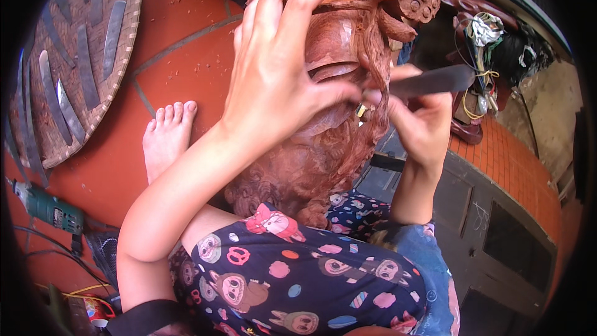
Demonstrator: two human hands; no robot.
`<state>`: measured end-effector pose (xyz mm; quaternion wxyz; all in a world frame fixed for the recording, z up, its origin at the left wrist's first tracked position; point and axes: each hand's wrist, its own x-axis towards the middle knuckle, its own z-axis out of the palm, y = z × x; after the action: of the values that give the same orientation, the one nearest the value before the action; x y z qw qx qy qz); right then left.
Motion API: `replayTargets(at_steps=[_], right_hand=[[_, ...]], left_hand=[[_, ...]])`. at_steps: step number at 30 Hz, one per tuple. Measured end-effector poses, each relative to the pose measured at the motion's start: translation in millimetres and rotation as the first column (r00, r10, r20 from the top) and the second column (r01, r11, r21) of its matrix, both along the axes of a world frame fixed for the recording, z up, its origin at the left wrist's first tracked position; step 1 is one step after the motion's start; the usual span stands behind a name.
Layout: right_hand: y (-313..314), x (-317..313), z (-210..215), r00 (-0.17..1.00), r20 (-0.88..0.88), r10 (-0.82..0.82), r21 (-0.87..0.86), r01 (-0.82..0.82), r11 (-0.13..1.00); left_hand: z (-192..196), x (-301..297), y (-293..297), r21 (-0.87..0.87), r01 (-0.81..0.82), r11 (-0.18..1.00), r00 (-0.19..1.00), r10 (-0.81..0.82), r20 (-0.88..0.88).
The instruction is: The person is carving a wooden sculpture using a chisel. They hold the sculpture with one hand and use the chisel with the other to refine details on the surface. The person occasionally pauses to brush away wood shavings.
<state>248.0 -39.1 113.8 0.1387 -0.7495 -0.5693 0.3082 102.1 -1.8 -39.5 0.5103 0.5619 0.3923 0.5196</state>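
Observation:
A reddish-brown wood carving (pixel 305 162) stands upright against my lap, with curled relief low down and a knobbly carved piece jutting out at its upper right. My right hand (pixel 426 118) is closed around a flat dark steel carving chisel (pixel 435 82), whose broad end points out to the right. The chisel's cutting end meets the carving's right side and is partly hidden by my fingers. Across the upper carving spreads my left hand (pixel 270 65), its fingers stretched apart and its thumb reaching toward the chisel's working end.
On the left, a round woven tray (pixel 127 56) holds several flat chisels. Below it lies a green power tool (pixel 53 211) with cables. My bare foot (pixel 169 134) rests on the tiled floor (pixel 186 62), among wood chips. Tangled cords (pixel 485 87) hang at the upper right.

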Motion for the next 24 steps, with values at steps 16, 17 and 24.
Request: replayTargets(at_steps=[16, 17, 24], right_hand=[[6.2, -2.9, -4.4, 0.998, -0.059, -0.034, 0.08, 0.039, 0.996], [8.5, -2.5, -5.3, 0.986, -0.164, -0.028, 0.12, 0.048, 0.992], [17.0, -1.0, 7.0, 0.994, 0.035, 0.103, -0.091, -0.1, 0.991]], left_hand=[[3.0, 0.4, -1.3, 0.061, -0.042, 0.997, 0.994, 0.048, -0.097], [2.8, 2.3, 2.1, 0.071, -0.043, 0.997, 0.995, 0.049, -0.082], [-19.6, -42.2, -8.6, -0.167, -0.085, 0.982, 0.993, 0.097, 0.063]])
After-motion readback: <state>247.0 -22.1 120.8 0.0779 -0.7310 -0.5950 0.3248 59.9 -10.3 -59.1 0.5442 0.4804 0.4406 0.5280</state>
